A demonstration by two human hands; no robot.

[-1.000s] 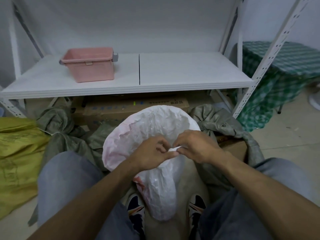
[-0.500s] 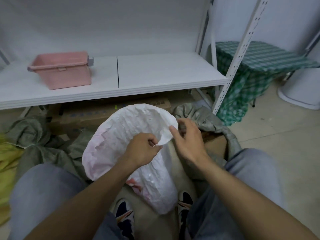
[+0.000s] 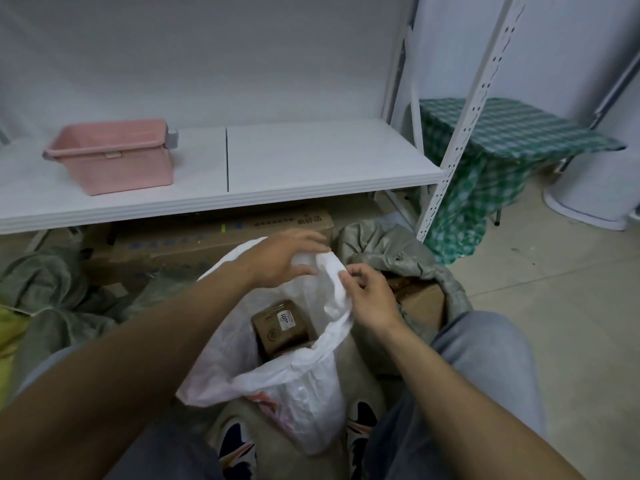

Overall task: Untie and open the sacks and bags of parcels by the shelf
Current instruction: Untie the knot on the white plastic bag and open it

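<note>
A white plastic bag stands between my knees with its mouth pulled apart. Inside it shows a brown cardboard parcel with a white label. My left hand grips the far rim of the bag's mouth. My right hand pinches the right rim between thumb and fingers. A grey woven sack lies to the right, open over a cardboard box. More grey-green sacks are heaped at the left, beside a yellow sack.
A white shelf runs across the view with a pink plastic basket on it. Cardboard boxes lie under the shelf. A table under green checked cloth stands at the right, on a pale tiled floor.
The bag was shut with both hands at its knot; now its mouth is spread wide and the parcel inside shows. My left hand rose to the far rim, and the view shifted right.
</note>
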